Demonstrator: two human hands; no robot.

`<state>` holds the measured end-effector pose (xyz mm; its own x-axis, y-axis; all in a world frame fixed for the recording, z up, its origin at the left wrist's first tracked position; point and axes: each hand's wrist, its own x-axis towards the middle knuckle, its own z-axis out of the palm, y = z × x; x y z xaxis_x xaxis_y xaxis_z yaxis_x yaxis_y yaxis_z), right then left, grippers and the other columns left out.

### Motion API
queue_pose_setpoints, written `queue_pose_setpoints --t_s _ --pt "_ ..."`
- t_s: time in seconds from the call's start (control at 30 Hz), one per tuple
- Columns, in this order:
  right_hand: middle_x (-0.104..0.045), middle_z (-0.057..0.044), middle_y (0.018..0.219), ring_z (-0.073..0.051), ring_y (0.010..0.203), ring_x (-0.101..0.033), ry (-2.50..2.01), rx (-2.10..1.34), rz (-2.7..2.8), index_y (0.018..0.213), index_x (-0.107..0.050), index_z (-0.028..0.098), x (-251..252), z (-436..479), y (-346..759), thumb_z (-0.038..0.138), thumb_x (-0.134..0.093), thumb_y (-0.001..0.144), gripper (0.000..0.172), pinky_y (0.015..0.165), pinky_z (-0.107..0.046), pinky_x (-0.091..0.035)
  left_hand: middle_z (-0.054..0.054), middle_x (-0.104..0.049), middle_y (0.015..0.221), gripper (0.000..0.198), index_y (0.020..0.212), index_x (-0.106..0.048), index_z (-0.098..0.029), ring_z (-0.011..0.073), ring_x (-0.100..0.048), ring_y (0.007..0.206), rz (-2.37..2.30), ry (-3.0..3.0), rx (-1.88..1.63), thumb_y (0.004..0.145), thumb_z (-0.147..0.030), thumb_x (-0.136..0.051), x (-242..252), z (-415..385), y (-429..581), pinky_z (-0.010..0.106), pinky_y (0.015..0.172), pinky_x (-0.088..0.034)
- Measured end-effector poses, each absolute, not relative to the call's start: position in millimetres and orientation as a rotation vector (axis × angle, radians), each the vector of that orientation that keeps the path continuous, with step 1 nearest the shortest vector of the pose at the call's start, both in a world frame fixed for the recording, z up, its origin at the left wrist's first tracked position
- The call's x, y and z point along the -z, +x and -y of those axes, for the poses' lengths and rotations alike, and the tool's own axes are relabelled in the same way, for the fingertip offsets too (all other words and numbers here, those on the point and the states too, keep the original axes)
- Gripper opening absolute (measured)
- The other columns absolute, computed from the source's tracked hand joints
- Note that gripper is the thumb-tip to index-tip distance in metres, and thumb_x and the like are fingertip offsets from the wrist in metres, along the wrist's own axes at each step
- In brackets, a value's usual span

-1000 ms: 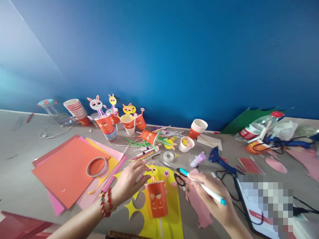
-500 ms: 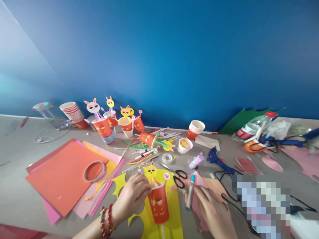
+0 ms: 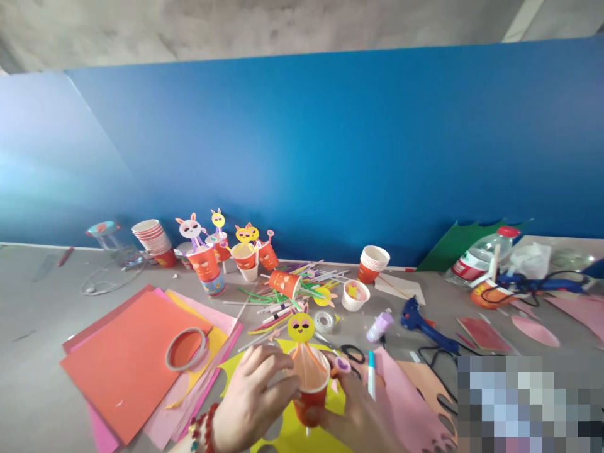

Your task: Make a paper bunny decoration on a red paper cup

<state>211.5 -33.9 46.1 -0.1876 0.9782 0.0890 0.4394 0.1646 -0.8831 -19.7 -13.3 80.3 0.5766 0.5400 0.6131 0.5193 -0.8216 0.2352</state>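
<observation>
My left hand [image 3: 259,393] has its fingers curled against the left rim of a red paper cup [image 3: 311,406]. Around the right side of that cup is my right hand [image 3: 356,409], thumb low on the front and fingers behind. A yellow paper rabbit face [image 3: 301,327] stands above the cup's mouth on orange strips. By the right fingers is a small paper disc with a purple heart [image 3: 342,364]. A white stick [image 3: 308,431] pokes out beneath the cup. Below lies a cut yellow sheet [image 3: 330,443]. A blue-capped marker [image 3: 372,374] rests right of my right hand.
Coloured sheets [image 3: 113,358] with a tape roll [image 3: 170,358] lie left. Decorated cups [image 3: 204,264] stand behind, near scattered pipe cleaners [image 3: 255,294]. Black-handled scissors [image 3: 353,353], a glue stick [image 3: 380,327] and a blue glue gun [image 3: 429,330] with its cord are on the right.
My right hand has left the marker and pink paper and moved left onto the cup. The cup now tips its mouth toward me. The view has tilted upward.
</observation>
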Motion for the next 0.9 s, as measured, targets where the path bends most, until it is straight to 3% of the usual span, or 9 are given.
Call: queue_pose_setpoints --t_s 0.1,0.2,0.3,0.5,0.7,0.8,0.83,0.9 --pt "-0.072 -0.013 0.119 -0.036 0.111 -0.066 -1.343 -0.949 1.662 0.125 -0.066 0.024 -41.0 26.3 207.4 0.04 -0.079 0.069 0.059 0.093 -0.045 -0.055 0.015 -0.054 0.131 0.037 0.13 -0.051 -0.028 0.031 -0.053 0.12 -1.118 2.518 -1.341 0.094 -0.027 -0.058 -73.0 13.1 -23.9 0.047 0.095 -0.051" --pt "-0.074 -0.014 0.113 -0.036 0.106 -0.068 -1.317 -0.907 1.689 0.12 -0.067 0.022 -30.9 17.9 204.0 0.045 -0.075 0.072 0.053 0.09 -0.044 -0.057 0.02 -0.04 0.148 0.071 0.146 -0.033 -0.027 0.0379 -0.041 0.138 -1.127 2.132 -1.333 0.087 -0.058 -0.06 -61.7 8.8 -22.9 0.055 0.103 -0.048" --pt "-0.076 -0.014 0.106 -0.036 0.098 -0.071 -1.278 -0.847 1.706 0.113 -0.069 0.022 -28.7 11.3 197.4 0.05 -0.075 0.07 0.052 0.085 -0.041 -0.059 0.018 -0.047 0.146 0.086 0.147 -0.035 -0.028 0.0378 -0.047 0.135 -0.934 1.936 -1.128 0.078 -0.07 -0.063 -52.2 3.3 -18.7 0.052 0.108 -0.045" --pt "-0.076 -0.013 0.107 -0.033 0.096 -0.072 -1.285 -0.909 1.786 0.117 -0.066 0.021 -56.3 6.7 183.3 0.043 -0.073 0.072 0.051 0.083 -0.039 -0.06 0.014 -0.062 0.135 0.073 0.136 -0.053 -0.026 0.0374 -0.057 0.127 -0.932 1.813 -1.004 0.074 -0.06 -0.074 -51.5 1.5 -16.3 0.048 0.108 -0.046" --pt "-0.076 -0.011 0.099 -0.031 0.088 -0.072 -1.247 -0.884 1.859 0.121 -0.065 0.021 -60.6 -0.4 177.1 0.035 -0.071 0.073 0.051 0.08 -0.039 -0.059 0.015 -0.062 0.135 0.079 0.14 -0.05 -0.025 0.0366 -0.058 0.126 -1.024 1.823 -1.04 0.073 -0.06 -0.075 -37.9 -1.7 -29.1 0.046 0.107 -0.048" --pt "-0.075 -0.009 0.104 -0.027 0.089 -0.072 -1.186 -0.842 1.942 0.133 -0.057 0.022 -68.0 -19.5 187.8 0.029 -0.067 0.076 0.058 0.082 -0.037 -0.059 0.015 -0.061 0.137 0.077 0.141 -0.048 -0.023 0.0357 -0.057 0.127 -1.085 1.718 -1.143 0.077 -0.059 -0.072 -27.3 -11.2 -38.6 0.046 0.107 -0.048" --pt "-0.072 -0.009 0.114 -0.025 0.091 -0.072 -1.175 -0.852 1.951 0.136 -0.054 0.024 -74.6 -28.9 192.5 0.027 -0.064 0.079 0.058 0.082 -0.036 -0.059 0.015 -0.06 0.137 0.074 0.141 -0.047 -0.023 0.0348 -0.058 0.126 -1.108 1.659 -1.195 0.08 -0.059 -0.069 -24.9 -15.3 -42.4 0.046 0.106 -0.049" --pt "-0.072 -0.007 0.113 -0.022 0.089 -0.072 -1.175 -0.834 1.936 0.127 -0.059 0.026 -92.8 -49.9 199.8 0.029 -0.062 0.084 0.043 0.08 -0.034 -0.059 0.014 -0.062 0.135 0.068 0.14 -0.045 -0.022 0.0331 -0.059 0.125 -1.165 1.561 -1.283 0.085 -0.056 -0.065 -22.5 -23.7 -51.1 0.045 0.104 -0.05"
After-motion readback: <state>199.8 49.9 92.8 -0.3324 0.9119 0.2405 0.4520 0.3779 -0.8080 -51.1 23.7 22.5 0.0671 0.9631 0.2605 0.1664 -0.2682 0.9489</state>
